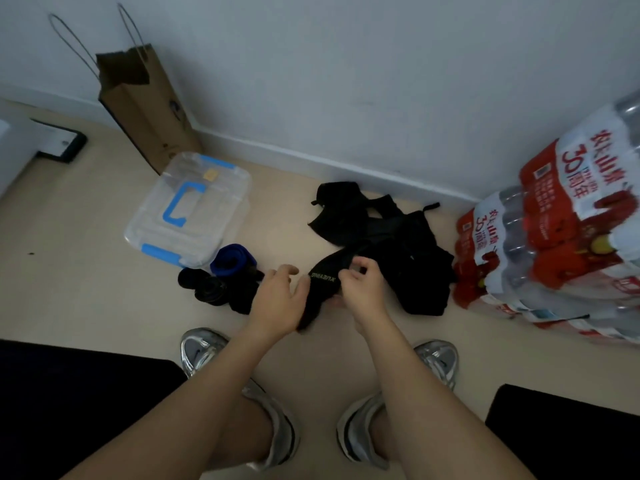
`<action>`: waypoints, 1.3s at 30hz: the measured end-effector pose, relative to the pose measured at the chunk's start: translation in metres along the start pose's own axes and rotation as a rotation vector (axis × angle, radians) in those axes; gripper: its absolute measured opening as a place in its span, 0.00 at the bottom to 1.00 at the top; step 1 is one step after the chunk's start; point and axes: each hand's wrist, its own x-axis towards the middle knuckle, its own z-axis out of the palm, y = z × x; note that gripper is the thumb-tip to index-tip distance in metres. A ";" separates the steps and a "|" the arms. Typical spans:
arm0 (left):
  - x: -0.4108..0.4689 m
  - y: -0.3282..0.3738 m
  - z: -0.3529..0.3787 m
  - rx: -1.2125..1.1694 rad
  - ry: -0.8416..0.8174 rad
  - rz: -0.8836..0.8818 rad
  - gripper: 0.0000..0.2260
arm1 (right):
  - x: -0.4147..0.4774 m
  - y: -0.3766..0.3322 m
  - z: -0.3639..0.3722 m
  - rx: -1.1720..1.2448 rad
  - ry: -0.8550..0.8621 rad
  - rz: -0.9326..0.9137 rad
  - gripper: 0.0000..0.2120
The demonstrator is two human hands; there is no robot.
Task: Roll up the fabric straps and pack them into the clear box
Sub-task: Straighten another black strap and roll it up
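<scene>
A black fabric strap [320, 282] with a small printed label runs between my hands, just above the floor. My right hand [362, 287] pinches its upper part with curled fingers. My left hand [280, 299] holds its lower part, thumb against the fabric. A pile of loose black straps [398, 247] lies on the floor behind and to the right. A rolled blue strap [232, 263] and rolled black straps [206, 285] sit to the left of my hands. The clear box [188, 211] with blue latches stands closed beyond them.
A brown paper bag [145, 102] leans on the wall behind the box. Shrink-wrapped packs of water bottles [554, 244] are stacked at the right. My two silver shoes [204, 348] are on the beige floor below my arms. Dark furniture edges sit at the bottom corners.
</scene>
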 end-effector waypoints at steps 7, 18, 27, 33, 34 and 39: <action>-0.019 0.051 -0.015 -0.615 -0.290 -0.261 0.19 | -0.042 -0.053 -0.038 -0.046 -0.176 0.092 0.03; -0.056 0.051 -0.033 -0.306 -0.764 -0.141 0.16 | -0.107 0.011 -0.100 -0.140 -0.600 0.360 0.39; -0.066 0.051 -0.081 -0.213 -1.152 -0.092 0.10 | -0.086 -0.011 -0.094 0.884 -0.104 0.190 0.28; -0.053 0.008 -0.077 0.276 -0.499 -0.076 0.18 | -0.078 -0.010 -0.129 0.390 0.493 -0.008 0.35; -0.051 0.002 -0.076 0.315 -0.498 -0.074 0.17 | -0.078 -0.005 -0.134 0.255 0.573 -0.034 0.33; -0.044 -0.005 -0.063 0.303 -0.378 0.040 0.06 | -0.074 0.020 -0.150 0.203 0.608 -0.067 0.28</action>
